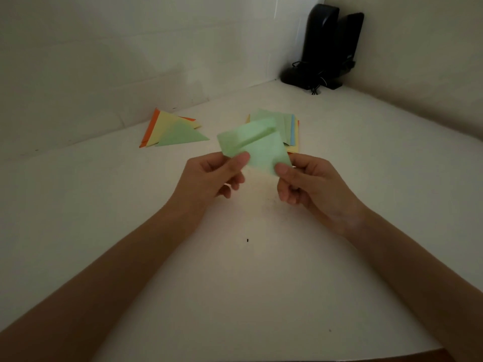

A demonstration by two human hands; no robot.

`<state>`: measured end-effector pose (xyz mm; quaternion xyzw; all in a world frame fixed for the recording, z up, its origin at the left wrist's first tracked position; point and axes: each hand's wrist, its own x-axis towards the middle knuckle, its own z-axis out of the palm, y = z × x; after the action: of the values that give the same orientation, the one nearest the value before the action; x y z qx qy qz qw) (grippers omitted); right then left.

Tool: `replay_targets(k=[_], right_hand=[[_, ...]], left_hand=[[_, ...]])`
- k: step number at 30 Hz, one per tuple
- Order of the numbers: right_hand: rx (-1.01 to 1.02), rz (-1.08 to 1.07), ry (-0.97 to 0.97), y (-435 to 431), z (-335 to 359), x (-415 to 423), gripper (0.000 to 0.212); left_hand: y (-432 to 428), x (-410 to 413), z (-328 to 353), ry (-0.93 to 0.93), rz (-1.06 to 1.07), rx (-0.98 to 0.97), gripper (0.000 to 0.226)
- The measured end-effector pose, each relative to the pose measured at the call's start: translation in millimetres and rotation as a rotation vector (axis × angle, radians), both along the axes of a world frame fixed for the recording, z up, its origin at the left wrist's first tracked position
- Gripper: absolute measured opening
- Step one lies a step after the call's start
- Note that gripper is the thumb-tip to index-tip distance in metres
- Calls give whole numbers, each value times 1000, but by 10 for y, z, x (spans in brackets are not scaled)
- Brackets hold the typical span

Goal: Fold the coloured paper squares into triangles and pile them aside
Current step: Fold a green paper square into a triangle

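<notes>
**Green sheet held in the air, fold not yet creased**

Both hands grasp one green paper square (pixel 261 150) above the white surface (pixel 235 270), just in front of the stack of unfolded squares (pixel 287 121). The left hand (pixel 209 176) pinches the sheet's near-left corner between thumb and fingers; the right hand (pixel 311 181) pinches its near-right corner the same way. The pile of finished triangles (pixel 180 134) lies well apart to the left, by the wall.

The main risk, as I judge it, is a crooked fold. The sheet has no backing under it, so the corners may meet off-line and the crease may run skewed. If edge meets edge and not corner to corner, the result is a rectangle, not a triangle. A light pinch on such thin paper could also let one corner slip free.

The sheet's longer span runs left to right between the two hands, dipping a little toward the right hand. Its far edge curls up and over, facing back toward the person. The paper is blurred, so the exact line of the curl cannot be told.
</notes>
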<state>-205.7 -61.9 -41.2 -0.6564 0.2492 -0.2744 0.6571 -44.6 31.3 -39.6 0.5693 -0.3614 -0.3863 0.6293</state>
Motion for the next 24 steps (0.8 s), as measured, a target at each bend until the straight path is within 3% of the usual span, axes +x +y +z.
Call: replay_targets(k=[7,12,18,24], right_hand=[[45,155,33,41,-58,19,15],[77,53,0,49,-58,33,29],[33,-134,-87,36,-42,56,4],[31,-148,-91,47,-34,69,9]], left_hand=[[-19,4,0,364,63,-43,12],[-10,-18,-22,217,58,-9,5],[-9,-77,-46,144,9,30,5],[-25,-68,-62,183,48,13,11]])
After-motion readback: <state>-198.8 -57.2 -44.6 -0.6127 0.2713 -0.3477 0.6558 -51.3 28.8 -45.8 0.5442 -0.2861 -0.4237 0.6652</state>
